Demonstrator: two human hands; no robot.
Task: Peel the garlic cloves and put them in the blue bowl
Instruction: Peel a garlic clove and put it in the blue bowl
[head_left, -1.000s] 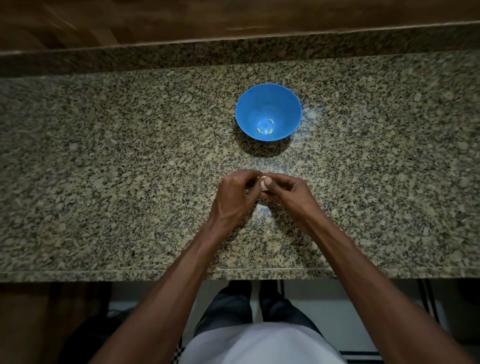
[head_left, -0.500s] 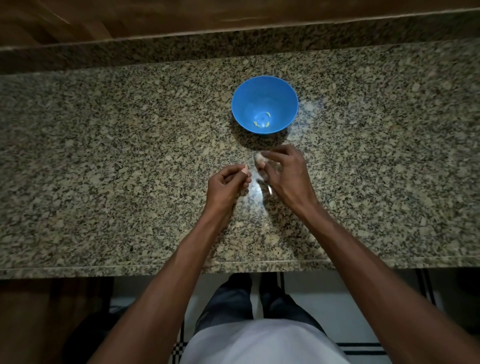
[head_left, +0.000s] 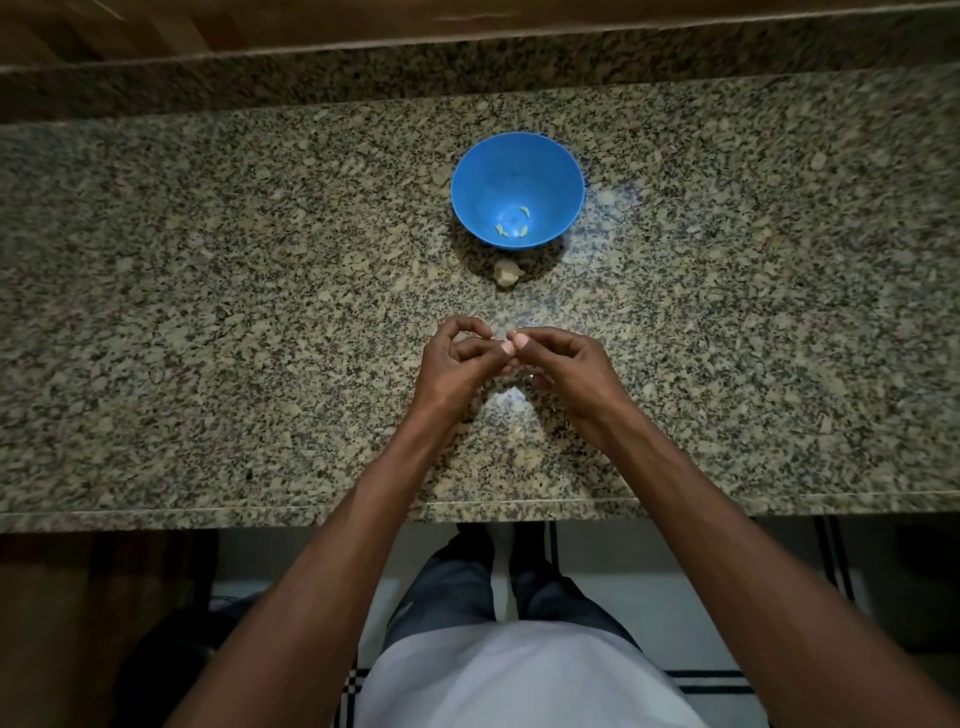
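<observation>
my left hand (head_left: 457, 364) and right hand (head_left: 563, 366) pinch a clove (head_left: 508, 345) together near the blue bowl (head_left: 517, 189), mid-peel; next, strip its skin

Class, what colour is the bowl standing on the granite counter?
Bright blue: the bowl shows best in the head view, the only one.
</observation>
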